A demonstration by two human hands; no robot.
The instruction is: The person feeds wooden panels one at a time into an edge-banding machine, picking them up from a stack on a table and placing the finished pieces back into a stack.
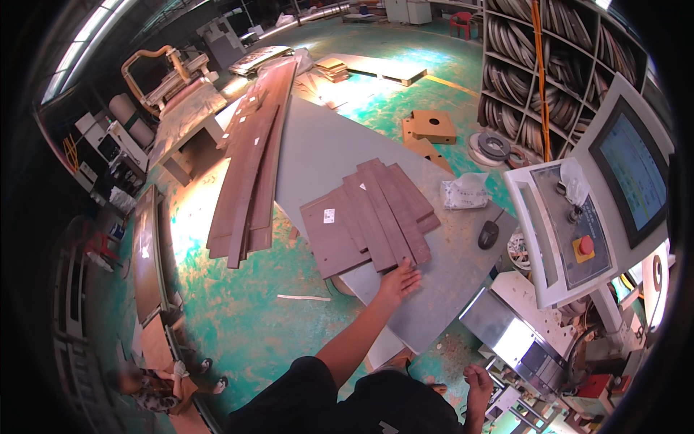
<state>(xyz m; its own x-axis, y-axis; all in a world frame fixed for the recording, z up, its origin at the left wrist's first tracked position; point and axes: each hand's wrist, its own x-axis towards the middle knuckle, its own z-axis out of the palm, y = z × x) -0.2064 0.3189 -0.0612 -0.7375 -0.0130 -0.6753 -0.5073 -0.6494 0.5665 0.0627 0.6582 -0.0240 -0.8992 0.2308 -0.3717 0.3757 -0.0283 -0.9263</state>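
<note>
Dark sleeve (289, 394) nearest, at the near edge, with dark clothing (394, 405) to its right. Stack of brown boards (372, 210), mid-scene, on the grey surface (311, 148); boards lie roughly side by side and overlapping, ends uneven, a white label (329, 215) on the left one. Left hand (402, 281) at the stack's near end, fingers apart, not closed around anything; fingertips at the board ends, firm contact hard to tell. Right hand (478, 383) lower, near right, well apart from the boards, fingers curled; cannot tell if it holds something. Metal machine part (517, 336) just right of it.

Right of the stack on the surface: clear plastic packet (464, 192), then black mouse (489, 234) nearer. Farther right, control panel (520, 217) with screen (632, 170) and red button (585, 247). Left of the surface, pile of long brown boards (249, 170). Far side: cardboard pieces (434, 126) on the green floor (238, 304), rack (483, 108) of coiled strips (510, 81) far right. White strip (303, 297) on floor, left of the left hand. Co-worker (155, 387) near left, beside a long brown panel (148, 253).
</note>
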